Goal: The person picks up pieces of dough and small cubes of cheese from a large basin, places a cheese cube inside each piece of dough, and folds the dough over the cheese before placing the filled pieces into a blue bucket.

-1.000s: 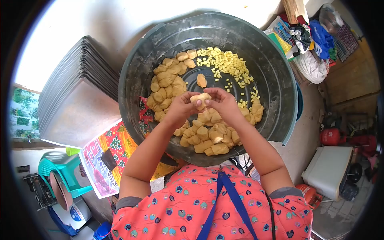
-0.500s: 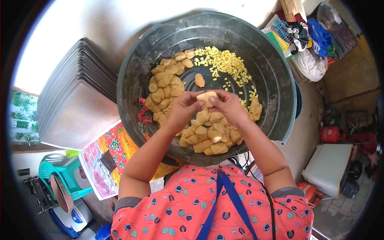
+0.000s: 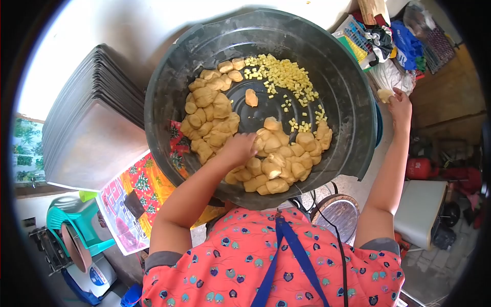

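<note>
My right hand [image 3: 400, 105] is stretched out past the right rim of a big dark tub [image 3: 340, 102], its fingers closed on a pale piece of dough [image 3: 384, 95]. Inside the tub my left hand [image 3: 240, 149] rests low at the edge of a heap of tan dough pieces [image 3: 279, 166], fingers bunched together; whatever they may hold is hidden. Another heap of dough pieces [image 3: 207, 110] lies along the tub's left side. A single orange-tan lump [image 3: 251, 97] sits apart near the middle. Small yellow cubes [image 3: 289, 77] are scattered at the far right of the tub.
Left of the tub leans a stack of metal trays [image 3: 94, 133]. A colourful patterned cloth [image 3: 140, 189] and a green plastic chair [image 3: 76, 225] are at lower left. Bags and cloths [image 3: 404, 46] are piled at upper right. A white box [image 3: 419, 207] stands at right.
My hands have parted. The right swung out beyond the tub's right rim with the pale dough piece; the left dropped onto the near dough heap. A round stool top has come into view below the tub.
</note>
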### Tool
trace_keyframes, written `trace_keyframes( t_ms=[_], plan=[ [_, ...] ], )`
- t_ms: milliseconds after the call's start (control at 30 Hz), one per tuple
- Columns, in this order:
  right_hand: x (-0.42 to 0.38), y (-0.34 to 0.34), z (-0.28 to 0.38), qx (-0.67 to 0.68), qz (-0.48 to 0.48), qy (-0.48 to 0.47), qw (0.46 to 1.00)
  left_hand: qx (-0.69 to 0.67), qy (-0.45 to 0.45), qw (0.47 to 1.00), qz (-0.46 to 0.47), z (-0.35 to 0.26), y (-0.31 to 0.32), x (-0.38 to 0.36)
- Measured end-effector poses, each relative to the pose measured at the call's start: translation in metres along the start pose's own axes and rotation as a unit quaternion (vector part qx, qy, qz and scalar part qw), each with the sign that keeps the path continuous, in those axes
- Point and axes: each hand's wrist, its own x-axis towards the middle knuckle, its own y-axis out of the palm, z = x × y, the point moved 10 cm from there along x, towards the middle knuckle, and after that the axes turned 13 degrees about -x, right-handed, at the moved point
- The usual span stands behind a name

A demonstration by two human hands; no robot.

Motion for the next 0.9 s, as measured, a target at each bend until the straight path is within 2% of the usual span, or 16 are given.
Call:
trace_keyframes(
  t_ms=[33, 100, 133, 167, 233, 300, 367, 433, 533, 567, 633, 667, 767, 900],
  plan=[
    [0.001, -0.007, 0.009, -0.025, -0.031, -0.039, 0.998, 0.030, -0.017, 0.999, 0.000, 0.001, 0.004, 0.002],
    [-0.010, -0.013, 0.047, -0.075, -0.089, -0.114, 0.987, 0.020, -0.115, 0.993, 0.023, 0.013, 0.008, 0.005],
    [-0.018, 0.002, 0.078, -0.025, -0.040, -0.139, 0.989, 0.020, -0.166, 0.985, 0.042, 0.020, 0.013, 0.001],
    [-0.026, 0.019, 0.118, 0.028, 0.006, -0.166, 0.986, 0.018, -0.173, 0.984, 0.038, 0.021, 0.012, -0.001],
    [-0.055, 0.050, 0.180, -0.020, 0.092, -0.217, 0.971, 0.016, -0.185, 0.982, 0.025, 0.024, 0.006, -0.002],
    [-0.070, 0.110, 0.209, -0.063, 0.156, -0.309, 0.936, 0.032, -0.179, 0.981, 0.066, 0.026, 0.010, -0.002],
    [-0.087, 0.179, 0.220, -0.159, 0.256, -0.356, 0.885, 0.033, -0.167, 0.981, 0.096, 0.026, 0.010, -0.005],
    [-0.102, 0.233, 0.210, -0.232, 0.360, -0.335, 0.839, 0.019, -0.146, 0.983, 0.112, 0.021, 0.002, -0.007],
    [-0.114, 0.280, 0.204, -0.220, 0.402, -0.329, 0.826, -0.094, -0.139, 0.982, 0.086, 0.025, -0.018, -0.012],
    [-0.114, 0.291, 0.204, -0.205, 0.376, -0.338, 0.838, -0.172, -0.151, 0.972, 0.052, 0.028, -0.028, -0.014],
    [-0.126, 0.298, 0.213, -0.175, 0.325, -0.354, 0.860, -0.322, -0.170, 0.931, -0.016, 0.033, -0.048, -0.018],
    [-0.133, 0.300, 0.215, -0.193, 0.306, -0.362, 0.859, -0.447, -0.130, 0.884, -0.045, 0.051, -0.043, -0.009],
    [-0.145, 0.316, 0.208, -0.222, 0.270, -0.374, 0.859, -0.717, -0.112, 0.686, -0.049, 0.014, -0.062, -0.015],
    [-0.140, 0.319, 0.193, -0.189, 0.259, -0.294, 0.901, -0.730, -0.072, 0.678, -0.041, -0.011, -0.073, -0.010]
  ],
)
